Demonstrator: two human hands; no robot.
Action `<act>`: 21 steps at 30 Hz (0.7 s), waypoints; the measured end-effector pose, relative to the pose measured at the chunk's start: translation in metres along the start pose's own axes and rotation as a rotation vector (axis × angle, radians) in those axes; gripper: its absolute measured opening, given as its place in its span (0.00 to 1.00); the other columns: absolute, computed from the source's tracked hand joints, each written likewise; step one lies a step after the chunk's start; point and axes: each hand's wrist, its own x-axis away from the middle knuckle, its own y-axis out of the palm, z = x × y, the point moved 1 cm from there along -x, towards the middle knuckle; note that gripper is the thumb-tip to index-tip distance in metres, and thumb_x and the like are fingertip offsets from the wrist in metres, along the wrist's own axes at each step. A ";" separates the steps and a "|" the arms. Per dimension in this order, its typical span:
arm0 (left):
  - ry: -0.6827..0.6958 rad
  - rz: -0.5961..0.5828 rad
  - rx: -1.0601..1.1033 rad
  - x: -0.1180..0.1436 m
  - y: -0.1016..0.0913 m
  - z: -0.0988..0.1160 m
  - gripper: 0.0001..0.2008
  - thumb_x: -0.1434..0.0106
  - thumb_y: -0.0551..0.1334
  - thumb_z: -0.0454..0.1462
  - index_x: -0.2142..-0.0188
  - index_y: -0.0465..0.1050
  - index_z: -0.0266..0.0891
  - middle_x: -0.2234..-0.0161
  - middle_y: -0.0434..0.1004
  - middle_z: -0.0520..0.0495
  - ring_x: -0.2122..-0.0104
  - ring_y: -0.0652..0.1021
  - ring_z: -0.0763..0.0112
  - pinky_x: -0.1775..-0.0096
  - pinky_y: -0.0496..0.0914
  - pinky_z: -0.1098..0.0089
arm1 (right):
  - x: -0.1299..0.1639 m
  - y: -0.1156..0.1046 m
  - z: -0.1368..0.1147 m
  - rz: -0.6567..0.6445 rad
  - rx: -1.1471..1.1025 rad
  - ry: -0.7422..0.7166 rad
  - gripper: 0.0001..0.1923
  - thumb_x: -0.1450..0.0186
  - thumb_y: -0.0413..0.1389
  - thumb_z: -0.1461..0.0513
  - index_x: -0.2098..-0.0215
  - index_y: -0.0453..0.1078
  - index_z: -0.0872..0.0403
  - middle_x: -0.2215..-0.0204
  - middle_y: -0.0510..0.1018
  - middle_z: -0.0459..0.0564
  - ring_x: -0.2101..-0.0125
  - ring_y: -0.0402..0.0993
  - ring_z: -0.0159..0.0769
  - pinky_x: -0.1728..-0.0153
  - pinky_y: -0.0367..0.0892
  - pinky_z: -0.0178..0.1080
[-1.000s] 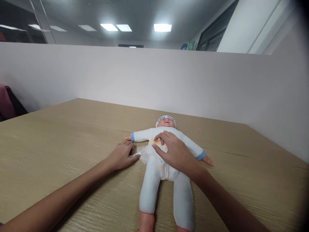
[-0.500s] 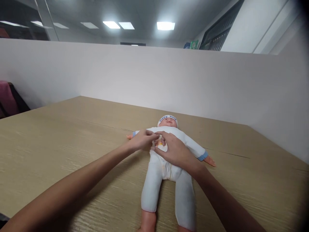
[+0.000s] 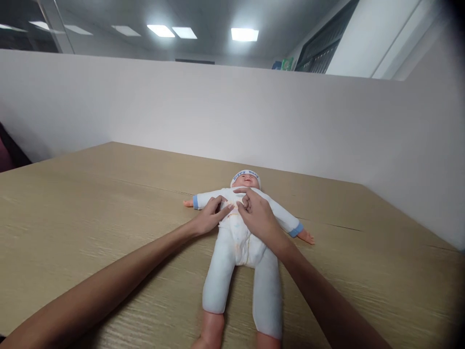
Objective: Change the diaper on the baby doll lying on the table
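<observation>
A baby doll (image 3: 240,242) in a white suit with blue cuffs lies on its back on the wooden table (image 3: 90,213), head away from me. It wears a white diaper around its waist. My left hand (image 3: 209,217) rests on the doll's belly from the left, fingertips pinching at the diaper's top edge. My right hand (image 3: 258,217) lies on the belly from the right, its fingers meeting the left hand's at the diaper's waistband. Whether the fingers grip the diaper or only press on it cannot be made out.
A white partition wall (image 3: 218,116) runs along the table's far side and down its right side. A dark and pink object (image 3: 7,155) shows at the far left edge. The doll's bare feet (image 3: 210,332) reach toward the table's near edge.
My left hand left the table and the loose diaper flap beside the doll and came up onto the belly, meeting the right hand. The flap no longer sticks out at the side.
</observation>
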 end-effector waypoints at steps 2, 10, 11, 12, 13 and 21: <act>0.002 0.049 -0.065 -0.001 0.000 0.003 0.21 0.24 0.57 0.55 0.65 0.68 0.42 0.66 0.69 0.52 0.62 0.71 0.65 0.56 0.69 0.64 | -0.001 0.000 -0.001 0.073 0.004 -0.039 0.15 0.31 0.52 0.65 0.49 0.75 0.52 0.70 0.69 0.44 0.68 0.70 0.40 0.62 0.66 0.41; 0.242 0.173 -0.206 0.059 -0.009 0.060 0.10 0.20 0.54 0.45 0.53 0.69 0.43 0.55 0.75 0.44 0.54 0.73 0.60 0.47 0.67 0.58 | 0.088 -0.032 -0.046 0.056 0.058 -0.076 0.08 0.27 0.55 0.60 0.50 0.72 0.48 0.58 0.78 0.51 0.71 0.73 0.38 0.63 0.72 0.43; 0.319 0.065 -0.235 0.072 -0.009 0.068 0.10 0.20 0.54 0.44 0.54 0.70 0.43 0.56 0.76 0.45 0.55 0.73 0.60 0.49 0.67 0.59 | 0.106 -0.036 -0.050 -0.032 0.023 -0.059 0.06 0.26 0.56 0.59 0.52 0.72 0.47 0.59 0.79 0.50 0.71 0.74 0.38 0.66 0.72 0.42; 0.375 -0.054 -0.271 0.083 -0.008 0.075 0.11 0.20 0.53 0.43 0.55 0.70 0.43 0.57 0.77 0.45 0.56 0.73 0.60 0.50 0.68 0.59 | 0.122 -0.039 -0.051 -0.118 -0.007 -0.049 0.04 0.26 0.56 0.58 0.54 0.72 0.47 0.61 0.79 0.49 0.70 0.76 0.38 0.66 0.72 0.41; 0.408 -0.171 -0.313 0.093 -0.007 0.079 0.11 0.20 0.53 0.43 0.56 0.71 0.43 0.57 0.78 0.45 0.56 0.73 0.59 0.51 0.68 0.59 | 0.135 -0.042 -0.050 -0.187 -0.029 -0.035 0.04 0.25 0.55 0.58 0.56 0.72 0.46 0.62 0.80 0.48 0.68 0.78 0.38 0.66 0.73 0.40; 0.260 -0.293 -0.412 0.097 0.006 0.069 0.09 0.26 0.63 0.46 0.57 0.74 0.44 0.62 0.81 0.47 0.57 0.76 0.56 0.52 0.69 0.58 | 0.144 -0.051 -0.012 -0.226 0.110 0.125 0.08 0.27 0.58 0.53 0.57 0.77 0.46 0.69 0.83 0.45 0.69 0.79 0.41 0.66 0.68 0.41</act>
